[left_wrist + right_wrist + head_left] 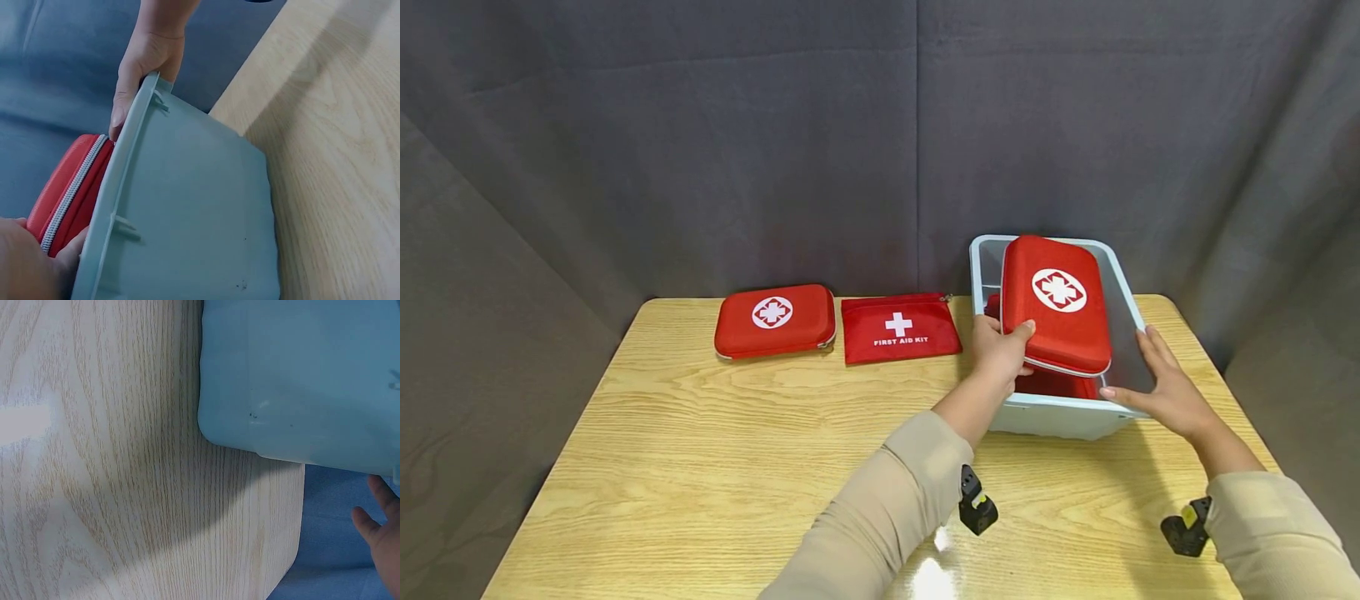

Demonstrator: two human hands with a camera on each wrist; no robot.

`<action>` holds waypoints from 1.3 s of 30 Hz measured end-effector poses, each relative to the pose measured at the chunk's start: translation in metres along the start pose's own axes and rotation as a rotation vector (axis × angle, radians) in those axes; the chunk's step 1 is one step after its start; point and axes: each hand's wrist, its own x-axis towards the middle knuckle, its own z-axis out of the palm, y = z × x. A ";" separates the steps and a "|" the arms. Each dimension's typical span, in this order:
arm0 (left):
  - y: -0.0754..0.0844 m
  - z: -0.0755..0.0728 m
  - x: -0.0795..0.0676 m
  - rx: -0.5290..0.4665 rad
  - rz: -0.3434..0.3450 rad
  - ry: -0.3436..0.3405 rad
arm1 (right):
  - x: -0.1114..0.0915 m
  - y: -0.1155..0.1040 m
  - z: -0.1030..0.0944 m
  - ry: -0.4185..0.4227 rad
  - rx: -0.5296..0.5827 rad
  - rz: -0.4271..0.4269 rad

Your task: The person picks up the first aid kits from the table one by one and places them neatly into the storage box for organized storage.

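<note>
A red hard zip case [1056, 304] with a white cross emblem tilts over the grey-blue plastic bin [1045, 421], partly inside its opening. My left hand [997, 354] grips the case's near left corner, thumb on top and fingers underneath. In the left wrist view, the case's silver zipper [74, 192] shows beside the bin's rim. At the bin's near right corner is my right hand [1172, 396], its thumb over the front rim and its straight fingers spread along the right side. More red items [1052, 383] lie inside the bin, mostly hidden under the case.
Left of the bin lies a flat red first aid pouch [901, 329] with a zipper. Farther left is another red hard case [775, 321] with the same emblem. Both lie near the back edge of the wooden table [700, 475]. A grey curtain [775, 167] hangs behind.
</note>
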 end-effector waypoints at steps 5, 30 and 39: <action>-0.003 0.005 0.000 0.007 -0.015 0.027 | 0.000 0.000 0.000 -0.001 0.005 -0.004; -0.012 0.019 -0.002 0.185 -0.108 0.066 | 0.000 0.000 -0.002 -0.015 0.020 0.005; -0.013 0.020 0.001 0.258 -0.184 0.077 | 0.000 -0.002 -0.002 -0.015 0.008 0.020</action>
